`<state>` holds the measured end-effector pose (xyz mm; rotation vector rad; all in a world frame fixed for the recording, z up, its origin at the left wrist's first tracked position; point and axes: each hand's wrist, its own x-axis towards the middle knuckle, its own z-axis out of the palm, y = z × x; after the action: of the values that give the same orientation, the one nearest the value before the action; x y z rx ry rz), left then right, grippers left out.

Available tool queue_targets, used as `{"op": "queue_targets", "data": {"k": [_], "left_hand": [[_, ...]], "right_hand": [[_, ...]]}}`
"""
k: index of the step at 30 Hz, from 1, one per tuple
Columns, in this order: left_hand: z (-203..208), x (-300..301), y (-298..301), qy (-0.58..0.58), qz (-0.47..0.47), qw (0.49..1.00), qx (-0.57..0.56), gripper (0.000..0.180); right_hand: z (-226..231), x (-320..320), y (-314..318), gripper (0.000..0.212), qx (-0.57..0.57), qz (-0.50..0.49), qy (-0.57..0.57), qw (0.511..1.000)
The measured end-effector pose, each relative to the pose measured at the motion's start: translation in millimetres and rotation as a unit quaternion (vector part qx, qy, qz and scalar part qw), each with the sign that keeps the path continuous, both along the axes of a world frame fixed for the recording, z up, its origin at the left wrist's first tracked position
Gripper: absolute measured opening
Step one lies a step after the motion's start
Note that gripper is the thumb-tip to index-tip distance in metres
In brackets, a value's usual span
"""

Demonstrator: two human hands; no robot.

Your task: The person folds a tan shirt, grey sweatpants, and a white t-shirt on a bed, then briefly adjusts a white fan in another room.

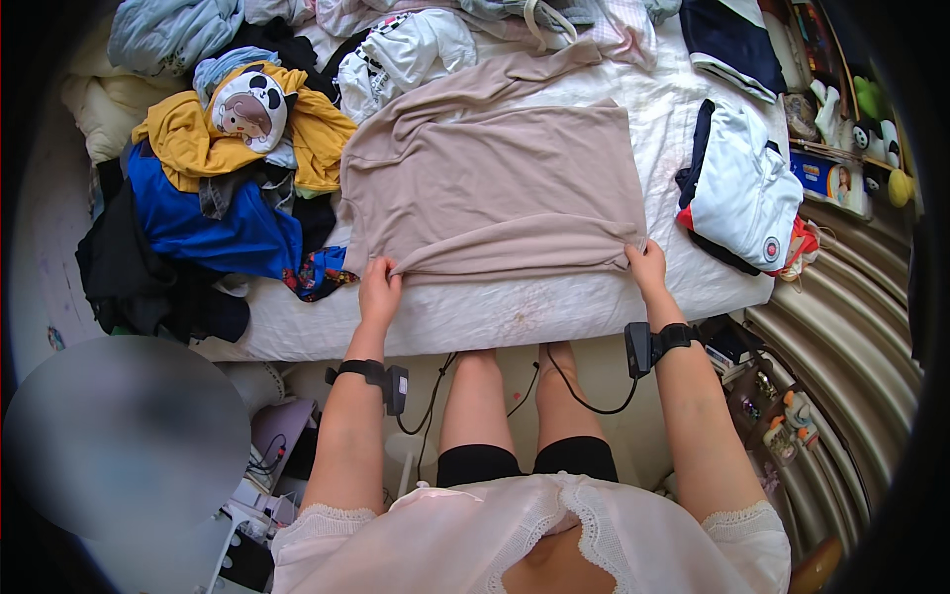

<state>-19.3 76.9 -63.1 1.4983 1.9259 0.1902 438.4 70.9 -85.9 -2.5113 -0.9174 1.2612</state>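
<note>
A beige-pink long-sleeved shirt [495, 178] lies spread sideways on the white bed sheet [554, 322], its near side partly folded over. My left hand [380, 289] pinches the near left part of the shirt. At the near right corner, my right hand [647, 265] pinches the cloth between thumb and fingers. One sleeve stretches along the far side toward the back. Both forearms reach straight forward, each with a black strapped device at the wrist.
A heap of clothes at the left holds a yellow garment [183, 134] and a blue one [213, 220]. Folded white clothing [744, 188] lies at the right, with a dark folded garment [732, 45] behind it. A shelf of toys and a curtain [851, 287] border the bed's right side.
</note>
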Motion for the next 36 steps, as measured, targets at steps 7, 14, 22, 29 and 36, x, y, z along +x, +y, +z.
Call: {"op": "queue_targets", "data": {"k": [7, 14, 22, 29, 36], "left_hand": [[1, -10, 6, -0.018, 0.029, 0.999, 0.026, 0.03], [9, 4, 56, -0.033, -0.001, 0.994, 0.107, 0.032], [11, 8, 155, -0.075, 0.028, 0.982, 0.173, 0.035], [-9, 12, 210, -0.072, -0.017, 0.983, 0.169, 0.061], [-20, -15, 212, -0.101, -0.061, 0.95, 0.291, 0.017]], "right_hand": [[38, -45, 18, 0.028, 0.149, 0.089, -0.192, 0.966], [32, -78, 34, 0.025, 0.114, 0.246, -0.168, 0.948], [34, -112, 139, 0.041, 0.204, 0.186, -0.098, 0.956], [15, -120, 217, 0.059, 0.184, 0.273, -0.21, 0.921], [28, -110, 225, 0.02, 0.189, 0.391, -0.337, 0.835]]}}
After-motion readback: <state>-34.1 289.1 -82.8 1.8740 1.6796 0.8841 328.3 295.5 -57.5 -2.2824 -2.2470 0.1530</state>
